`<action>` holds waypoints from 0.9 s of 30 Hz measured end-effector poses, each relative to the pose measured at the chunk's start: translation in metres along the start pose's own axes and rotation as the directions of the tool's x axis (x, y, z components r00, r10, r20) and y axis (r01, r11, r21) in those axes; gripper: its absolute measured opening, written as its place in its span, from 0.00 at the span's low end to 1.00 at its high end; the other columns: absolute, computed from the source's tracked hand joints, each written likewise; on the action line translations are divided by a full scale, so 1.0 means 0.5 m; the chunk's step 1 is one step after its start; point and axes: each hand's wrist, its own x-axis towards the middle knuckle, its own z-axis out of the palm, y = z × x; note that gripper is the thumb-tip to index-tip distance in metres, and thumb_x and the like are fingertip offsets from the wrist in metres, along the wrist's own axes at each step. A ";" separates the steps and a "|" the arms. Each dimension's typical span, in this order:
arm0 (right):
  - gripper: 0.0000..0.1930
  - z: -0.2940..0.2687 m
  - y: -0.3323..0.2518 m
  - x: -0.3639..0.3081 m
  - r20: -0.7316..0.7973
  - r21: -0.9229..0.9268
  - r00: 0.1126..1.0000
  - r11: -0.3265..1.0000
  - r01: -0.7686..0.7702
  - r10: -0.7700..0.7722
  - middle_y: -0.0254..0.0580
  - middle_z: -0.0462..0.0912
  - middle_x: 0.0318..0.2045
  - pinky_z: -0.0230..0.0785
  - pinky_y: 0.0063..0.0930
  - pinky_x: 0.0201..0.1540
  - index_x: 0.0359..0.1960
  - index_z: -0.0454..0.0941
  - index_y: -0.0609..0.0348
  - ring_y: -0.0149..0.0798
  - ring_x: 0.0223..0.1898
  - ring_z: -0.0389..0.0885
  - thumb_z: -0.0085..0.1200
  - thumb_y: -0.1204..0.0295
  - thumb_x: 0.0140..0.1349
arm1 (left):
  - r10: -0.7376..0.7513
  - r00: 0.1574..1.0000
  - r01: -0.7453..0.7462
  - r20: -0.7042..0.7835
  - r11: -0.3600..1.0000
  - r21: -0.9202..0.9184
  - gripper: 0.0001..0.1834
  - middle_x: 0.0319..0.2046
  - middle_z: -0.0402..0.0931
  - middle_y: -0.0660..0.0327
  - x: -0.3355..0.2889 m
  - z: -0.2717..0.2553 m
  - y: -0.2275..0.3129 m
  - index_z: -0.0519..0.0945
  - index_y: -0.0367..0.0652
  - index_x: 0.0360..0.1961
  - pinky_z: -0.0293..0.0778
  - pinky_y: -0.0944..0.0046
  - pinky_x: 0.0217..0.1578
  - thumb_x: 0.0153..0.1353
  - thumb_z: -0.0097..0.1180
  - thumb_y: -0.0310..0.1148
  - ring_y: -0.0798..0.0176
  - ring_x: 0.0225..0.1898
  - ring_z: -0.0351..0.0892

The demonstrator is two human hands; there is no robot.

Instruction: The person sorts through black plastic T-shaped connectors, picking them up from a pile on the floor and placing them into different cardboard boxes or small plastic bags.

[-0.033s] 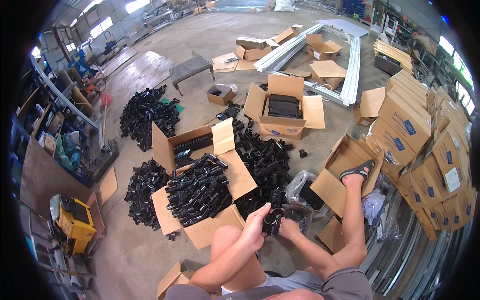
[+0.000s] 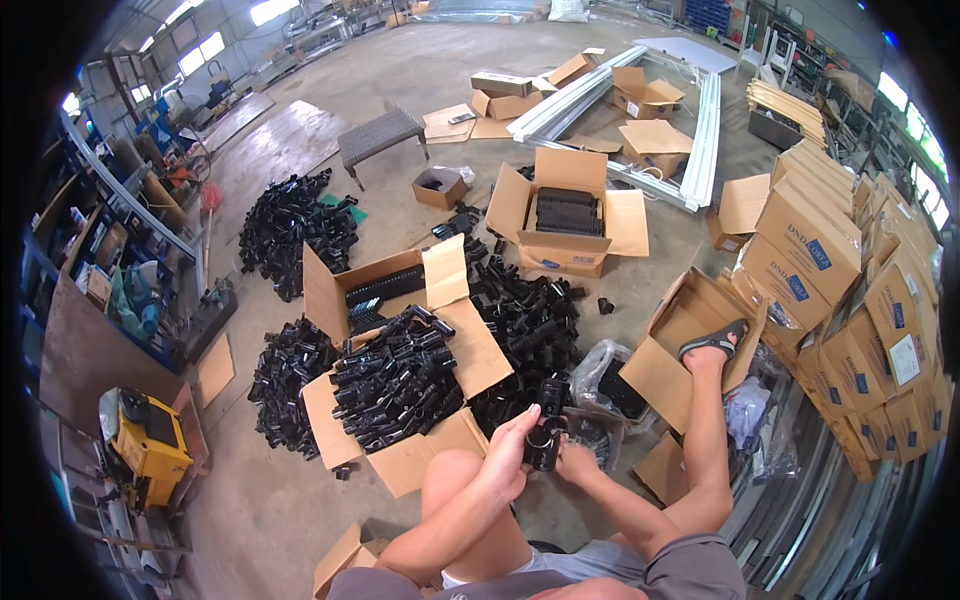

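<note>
Left hand: fingers clasping black tubular fitting, held to the right of open cardboard carton and heaped black pieces. Right hand at fitting's right side; cannot tell if its fingers pinch.

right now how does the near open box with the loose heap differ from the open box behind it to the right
The near box has a jumbled heap of black parts at its front, while the far box shows neat rows of black pieces. The near box looks larger in view; the far box looks smaller. Both are brown cardboard with flaps open.
</note>
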 end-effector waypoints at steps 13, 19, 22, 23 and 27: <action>0.16 0.117 0.129 0.073 -0.643 0.038 0.765 0.999 -0.005 0.029 0.61 0.82 0.42 0.72 0.56 0.47 0.43 0.80 0.61 0.62 0.44 0.80 0.43 0.64 0.68 | 0.045 0.994 -0.035 -0.104 0.994 0.099 0.26 0.39 0.83 0.56 -0.024 0.021 0.020 0.79 0.36 0.51 0.80 0.63 0.43 0.70 0.50 0.51 0.61 0.38 0.81; 0.15 0.071 0.177 0.202 -0.333 -0.185 0.942 0.976 -0.115 0.048 0.57 0.82 0.49 0.75 0.49 0.49 0.44 0.82 0.56 0.55 0.48 0.83 0.42 0.67 0.66 | 0.029 0.999 -0.028 -0.018 0.998 0.054 0.26 0.34 0.82 0.54 0.014 0.015 -0.004 0.80 0.32 0.46 0.79 0.59 0.38 0.70 0.50 0.49 0.58 0.34 0.81; 0.15 0.107 0.138 0.205 -0.230 -0.211 0.971 0.970 -0.119 0.069 0.57 0.82 0.49 0.75 0.49 0.49 0.44 0.82 0.56 0.55 0.48 0.83 0.43 0.67 0.66 | 0.024 0.998 -0.023 -0.058 0.999 0.027 0.24 0.36 0.82 0.51 0.020 -0.033 -0.019 0.79 0.32 0.46 0.79 0.57 0.39 0.70 0.51 0.47 0.54 0.36 0.81; 0.15 0.110 0.138 0.202 -0.216 -0.217 0.973 0.968 -0.125 0.077 0.57 0.82 0.48 0.75 0.49 0.49 0.44 0.82 0.56 0.55 0.48 0.83 0.43 0.67 0.66 | 0.030 0.996 -0.030 -0.086 1.000 0.002 0.22 0.38 0.82 0.51 0.013 -0.022 -0.016 0.79 0.33 0.46 0.79 0.57 0.38 0.70 0.52 0.45 0.54 0.36 0.81; 0.14 0.119 0.149 0.195 -0.194 -0.230 0.978 0.965 -0.125 0.080 0.57 0.83 0.48 0.75 0.48 0.49 0.44 0.82 0.56 0.55 0.48 0.83 0.44 0.67 0.65 | 0.069 0.996 -0.068 -0.053 0.997 0.019 0.17 0.39 0.82 0.52 0.010 -0.009 -0.014 0.78 0.35 0.45 0.78 0.55 0.39 0.72 0.51 0.42 0.55 0.37 0.81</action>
